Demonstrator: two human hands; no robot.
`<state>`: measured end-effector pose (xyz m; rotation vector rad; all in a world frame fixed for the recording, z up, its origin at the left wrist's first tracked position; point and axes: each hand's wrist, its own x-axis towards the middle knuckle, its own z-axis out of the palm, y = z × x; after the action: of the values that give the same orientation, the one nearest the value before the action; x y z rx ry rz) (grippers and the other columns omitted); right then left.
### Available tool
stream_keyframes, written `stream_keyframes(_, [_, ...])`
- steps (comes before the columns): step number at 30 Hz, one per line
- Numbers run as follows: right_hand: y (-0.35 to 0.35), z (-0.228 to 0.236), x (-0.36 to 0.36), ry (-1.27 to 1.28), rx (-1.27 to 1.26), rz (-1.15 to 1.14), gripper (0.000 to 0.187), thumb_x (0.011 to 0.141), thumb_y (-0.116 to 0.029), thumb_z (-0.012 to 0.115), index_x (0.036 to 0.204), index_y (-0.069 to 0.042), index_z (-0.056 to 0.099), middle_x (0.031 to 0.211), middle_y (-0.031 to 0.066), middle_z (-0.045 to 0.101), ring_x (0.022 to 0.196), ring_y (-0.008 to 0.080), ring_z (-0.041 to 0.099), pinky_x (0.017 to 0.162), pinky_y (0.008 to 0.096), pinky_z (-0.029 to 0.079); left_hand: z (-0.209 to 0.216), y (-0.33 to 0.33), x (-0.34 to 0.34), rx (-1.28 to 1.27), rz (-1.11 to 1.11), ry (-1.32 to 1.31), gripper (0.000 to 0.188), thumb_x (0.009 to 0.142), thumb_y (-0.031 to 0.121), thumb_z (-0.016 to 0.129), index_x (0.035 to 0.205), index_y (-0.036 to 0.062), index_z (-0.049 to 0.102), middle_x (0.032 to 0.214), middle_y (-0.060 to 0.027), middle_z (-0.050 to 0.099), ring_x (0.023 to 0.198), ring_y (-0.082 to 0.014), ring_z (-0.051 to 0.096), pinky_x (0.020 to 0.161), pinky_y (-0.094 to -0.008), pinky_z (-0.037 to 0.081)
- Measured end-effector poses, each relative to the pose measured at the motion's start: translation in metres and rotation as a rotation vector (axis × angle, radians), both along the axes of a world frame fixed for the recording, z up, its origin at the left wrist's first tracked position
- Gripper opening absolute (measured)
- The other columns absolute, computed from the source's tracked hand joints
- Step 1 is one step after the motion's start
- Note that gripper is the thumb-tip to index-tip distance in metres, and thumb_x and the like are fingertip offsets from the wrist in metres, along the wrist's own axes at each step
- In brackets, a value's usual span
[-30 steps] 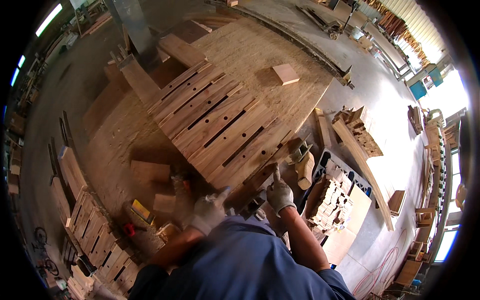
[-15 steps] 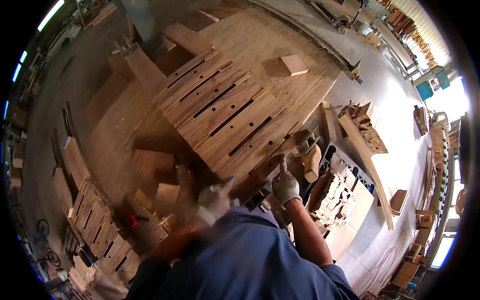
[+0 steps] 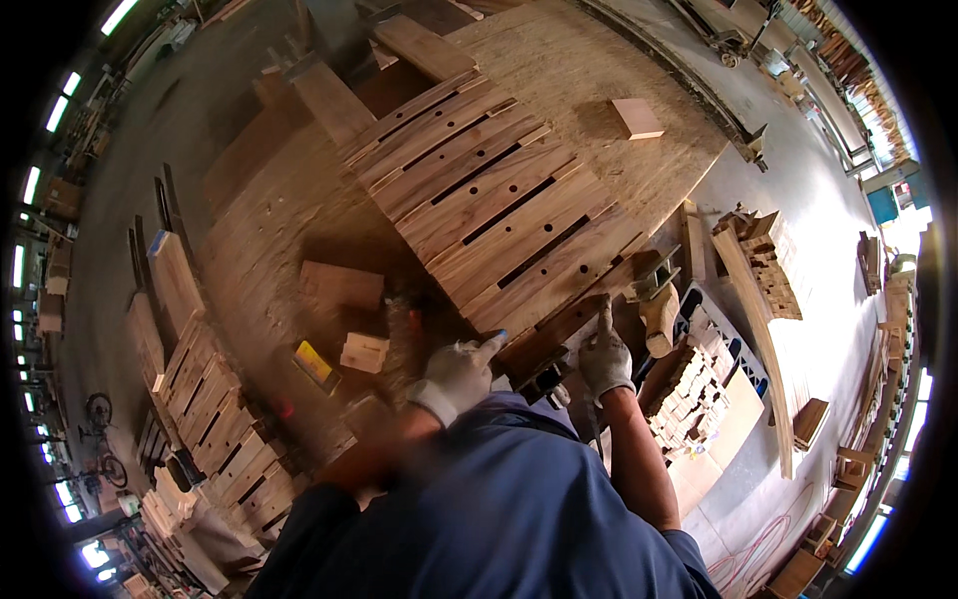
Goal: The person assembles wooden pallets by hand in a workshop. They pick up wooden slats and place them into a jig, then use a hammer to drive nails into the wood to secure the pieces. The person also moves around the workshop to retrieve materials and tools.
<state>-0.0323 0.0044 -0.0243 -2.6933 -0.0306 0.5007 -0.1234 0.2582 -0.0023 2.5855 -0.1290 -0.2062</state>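
A slatted wooden panel [image 3: 509, 215] with long slots and round holes lies on the brown work surface. My left hand [image 3: 457, 374], in a pale glove with a blue fingertip, is at its near left corner. One finger stretches toward the edge, and the hand's underside is hidden. My right hand [image 3: 605, 359], also gloved, is farther right along the same edge. Its index finger points away from me, while the other fingers look bent. Nothing shows clearly held in either hand. A dark clamp-like metal part [image 3: 547, 379] sits between my hands, partly hidden by my body.
Loose wood blocks [image 3: 365, 351] and a yellow-marked piece [image 3: 315, 363] lie left of my left hand. Another block [image 3: 637, 118] rests beyond the panel. A stack of wood pieces [image 3: 689, 399] stands to the right, beside a long plank [image 3: 758, 329]. More slotted panels [image 3: 215, 419] stand at left.
My left hand, blurred before, has come up to the panel's near corner and is now sharper. My right hand stays at the edge. The whole view has shifted slightly.
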Motion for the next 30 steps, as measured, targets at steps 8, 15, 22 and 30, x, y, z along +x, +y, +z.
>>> stream_keyframes(8, [-0.001, -0.001, -0.001, -0.028, 0.019, 0.017, 0.083, 0.084, -0.016, 0.055, 0.155, -0.017, 0.012, 0.104, 0.0259, 0.063, 0.09, 0.0412, 0.065, 0.079, 0.0488, 0.052, 0.0, 0.014, 0.008, 0.011, 0.083, -0.138, 0.048, 0.084, 0.013, 0.053, 0.133, 0.0145, 0.057, 0.089, -0.0126, 0.07, 0.081, -0.032, 0.067, 0.075, -0.0439, 0.054])
stream_keyframes(15, [0.001, 0.004, 0.002, 0.033, -0.01, -0.027, 0.086, 0.083, -0.015, 0.056, 0.156, -0.019, 0.01, 0.1, 0.0258, 0.066, 0.089, 0.0413, 0.066, 0.08, 0.0485, 0.052, 0.001, 0.034, 0.024, 0.155, 0.171, -0.075, 0.056, 0.086, 0.021, 0.052, 0.142, 0.0155, 0.046, 0.094, -0.014, 0.071, 0.083, -0.0348, 0.068, 0.077, -0.0476, 0.053])
stream_keyframes(22, [0.001, 0.008, 0.002, 0.045, 0.024, -0.025, 0.086, 0.082, -0.014, 0.055, 0.156, -0.018, 0.012, 0.111, 0.0261, 0.064, 0.094, 0.0403, 0.066, 0.081, 0.0479, 0.052, 0.008, 0.034, 0.036, 0.141, 0.171, 0.131, 0.063, 0.085, 0.019, 0.056, 0.146, 0.0191, 0.039, 0.107, -0.0194, 0.069, 0.089, -0.0395, 0.067, 0.089, -0.0511, 0.05])
stream_keyframes(30, [0.004, 0.009, 0.002, 0.051, 0.0, -0.025, 0.084, 0.083, -0.015, 0.054, 0.156, -0.015, 0.012, 0.107, 0.0254, 0.065, 0.091, 0.0404, 0.066, 0.08, 0.0479, 0.052, 0.003, 0.038, 0.036, 0.239, 0.115, 0.106, 0.058, 0.085, 0.017, 0.054, 0.142, 0.0161, 0.046, 0.102, -0.017, 0.07, 0.089, -0.0353, 0.067, 0.079, -0.05, 0.052])
